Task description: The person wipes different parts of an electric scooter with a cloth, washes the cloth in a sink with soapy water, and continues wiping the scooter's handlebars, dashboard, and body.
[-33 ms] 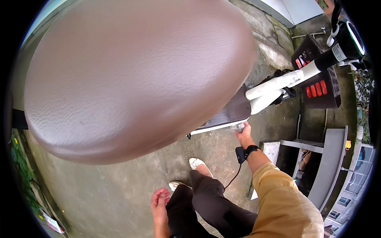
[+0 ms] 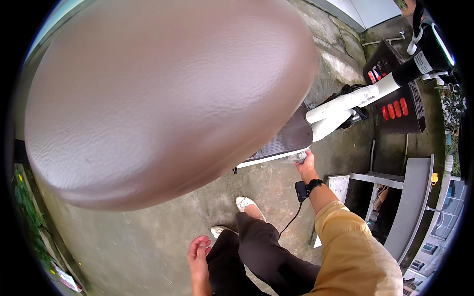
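A scooter-like bike with a white frame (image 2: 341,109) stands before me, its large brown padded seat (image 2: 168,103) hiding much of its body. My right hand (image 2: 306,162) is closed on a small crumpled greyish cloth (image 2: 299,157), pressed to the near edge of the ribbed brown footboard (image 2: 289,135). The cloth is partly hidden, so its exact kind is hard to make out. By my dark trousers hangs my left hand (image 2: 198,250), its fingers loosely bent and apart, holding nothing.
A dark basket with red patches (image 2: 395,111) is at the front of the bike, near the handlebar (image 2: 434,54). To the right stands a grey shelf unit (image 2: 410,207) with things inside. Plants (image 2: 29,222) line the left side of the concrete floor (image 2: 128,246).
My right hand has shifted very slightly to the right along the footboard edge. The seat sits slightly lower and further left in view. My left hand has barely moved.
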The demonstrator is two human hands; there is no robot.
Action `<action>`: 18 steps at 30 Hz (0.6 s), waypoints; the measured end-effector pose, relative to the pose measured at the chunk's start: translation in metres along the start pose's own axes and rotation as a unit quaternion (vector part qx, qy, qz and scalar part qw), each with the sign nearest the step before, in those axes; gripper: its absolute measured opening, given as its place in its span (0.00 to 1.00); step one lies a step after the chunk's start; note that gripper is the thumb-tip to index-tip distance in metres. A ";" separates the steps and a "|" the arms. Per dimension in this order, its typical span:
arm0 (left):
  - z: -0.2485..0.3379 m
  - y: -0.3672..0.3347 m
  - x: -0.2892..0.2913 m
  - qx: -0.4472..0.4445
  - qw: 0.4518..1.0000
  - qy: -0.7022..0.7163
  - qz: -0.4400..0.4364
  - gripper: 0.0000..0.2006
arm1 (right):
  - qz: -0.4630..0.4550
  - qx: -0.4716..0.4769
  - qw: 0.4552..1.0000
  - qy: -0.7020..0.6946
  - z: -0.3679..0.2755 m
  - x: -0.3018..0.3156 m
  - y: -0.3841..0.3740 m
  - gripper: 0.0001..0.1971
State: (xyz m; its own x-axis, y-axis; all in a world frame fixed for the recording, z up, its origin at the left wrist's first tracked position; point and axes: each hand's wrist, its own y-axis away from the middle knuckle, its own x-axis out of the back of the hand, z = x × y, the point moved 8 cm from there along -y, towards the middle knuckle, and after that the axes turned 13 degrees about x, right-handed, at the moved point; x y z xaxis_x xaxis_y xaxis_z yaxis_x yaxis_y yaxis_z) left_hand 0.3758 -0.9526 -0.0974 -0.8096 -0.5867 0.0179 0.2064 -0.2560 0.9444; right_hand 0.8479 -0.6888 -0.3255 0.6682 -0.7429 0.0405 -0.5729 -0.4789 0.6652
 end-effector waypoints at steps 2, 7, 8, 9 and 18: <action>0.007 0.001 -0.001 -0.032 0.999 -0.033 0.003 0.11 | 0.019 0.059 0.998 -0.029 -0.030 0.003 -0.025 0.18; 0.001 -0.024 0.004 -0.075 0.993 -0.089 -0.002 0.10 | -0.151 0.173 0.973 0.011 -0.135 -0.034 -0.080 0.18; 0.000 -0.026 0.004 -0.070 0.993 -0.091 0.001 0.10 | -0.173 0.126 0.976 0.048 -0.133 -0.041 -0.081 0.17; -0.003 -0.028 0.003 -0.063 0.994 -0.092 0.002 0.10 | -0.194 0.080 0.974 0.085 -0.129 -0.044 -0.078 0.17; -0.006 -0.003 -0.017 -0.041 0.990 -0.132 -0.033 0.10 | -0.099 -0.024 0.995 -0.002 -0.023 0.006 -0.005 0.19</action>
State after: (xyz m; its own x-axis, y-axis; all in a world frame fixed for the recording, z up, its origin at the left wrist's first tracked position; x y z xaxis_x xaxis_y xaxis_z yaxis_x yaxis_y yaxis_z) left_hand 0.3925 -0.9462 -0.1023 -0.9357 -0.3490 0.0522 0.1836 -0.3552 0.9166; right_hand 0.8658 -0.6801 -0.3121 0.7635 -0.6384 -0.0977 -0.4071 -0.5931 0.6946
